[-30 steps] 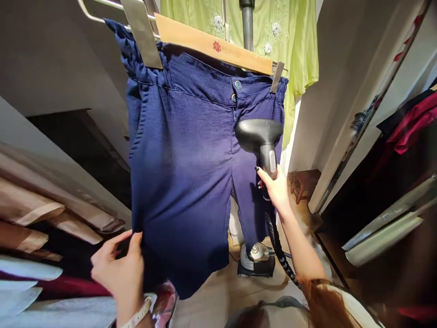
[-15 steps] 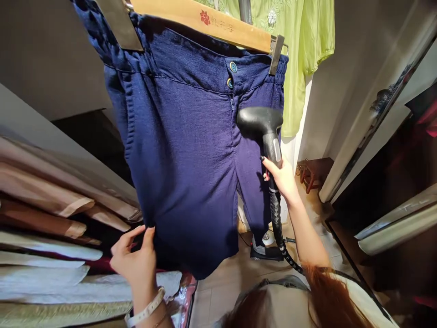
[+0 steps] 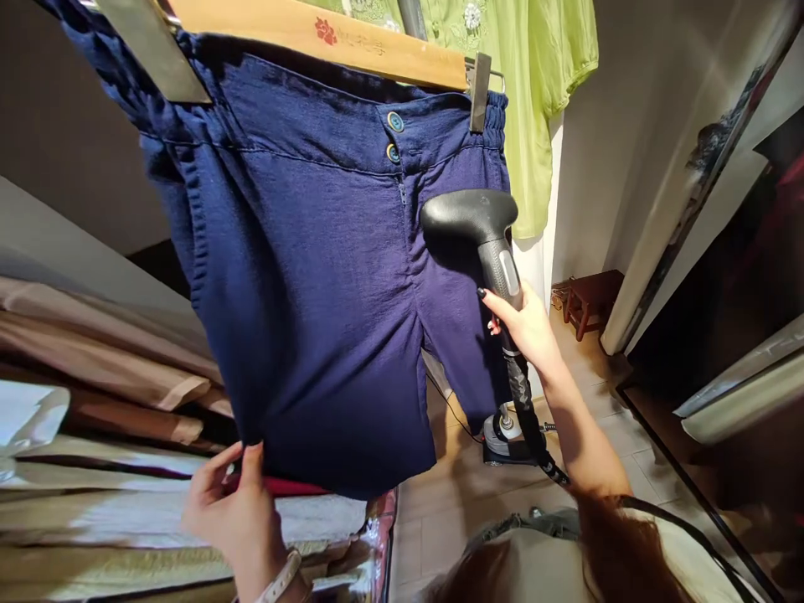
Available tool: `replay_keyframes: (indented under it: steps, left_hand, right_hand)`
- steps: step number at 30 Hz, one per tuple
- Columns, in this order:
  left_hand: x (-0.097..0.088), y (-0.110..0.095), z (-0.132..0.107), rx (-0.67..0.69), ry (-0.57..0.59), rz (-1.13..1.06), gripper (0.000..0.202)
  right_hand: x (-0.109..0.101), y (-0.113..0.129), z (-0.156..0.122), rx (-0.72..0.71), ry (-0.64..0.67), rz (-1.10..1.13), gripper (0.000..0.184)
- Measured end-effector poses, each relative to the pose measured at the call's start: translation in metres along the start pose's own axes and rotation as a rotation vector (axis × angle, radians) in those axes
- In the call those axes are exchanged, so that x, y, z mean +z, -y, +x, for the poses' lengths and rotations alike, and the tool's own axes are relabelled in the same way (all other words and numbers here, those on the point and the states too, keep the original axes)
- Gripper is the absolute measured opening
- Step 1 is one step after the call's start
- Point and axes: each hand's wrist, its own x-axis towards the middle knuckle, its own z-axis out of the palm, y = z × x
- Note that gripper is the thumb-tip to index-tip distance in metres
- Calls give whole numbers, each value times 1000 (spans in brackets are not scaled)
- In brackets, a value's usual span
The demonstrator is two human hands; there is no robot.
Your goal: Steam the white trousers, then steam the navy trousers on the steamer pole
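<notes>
Navy blue shorts (image 3: 327,268) hang by metal clips from a wooden hanger (image 3: 402,52), with two buttons at the waistband. My left hand (image 3: 235,507) pinches the lower outer edge of the leg on the left and holds it taut. My right hand (image 3: 518,322) is wrapped around the handle of a black garment steamer (image 3: 468,216). The steamer's head is against or just in front of the leg on the right, beside the fly; I cannot tell whether it touches the cloth. A dark hose (image 3: 523,394) runs down from the handle.
A light green blouse (image 3: 540,126) hangs behind the shorts. Folded or hanging garments (image 3: 94,352) fill the left side. The steamer base (image 3: 512,440) stands on the tiled floor (image 3: 433,536), and a small reddish-brown stool (image 3: 594,297) stands farther back at right.
The shorts and hanger appear farther left in view, and my left hand has shifted left and down with the hem. The steamer head stays near the same leg, slightly farther from the fly.
</notes>
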Motion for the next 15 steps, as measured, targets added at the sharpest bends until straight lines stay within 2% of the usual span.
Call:
replay_keyframes:
  steps: [6, 8, 11, 15]
  left_hand:
    - [-12, 0, -1, -52, -34, -129, 37]
    - [-15, -2, 1, -37, -43, -132, 36]
    - [-20, -6, 2, -28, -61, -120, 37]
    - [-25, -8, 2, 7, -61, -91, 34]
  right_hand:
    - [-17, -58, -44, 207, 119, -158, 43]
    - [-23, -65, -52, 240, 109, -189, 44]
    - [-23, -46, -49, 184, 55, -145, 40]
    - [-12, 6, -25, 1, 30, -41, 28]
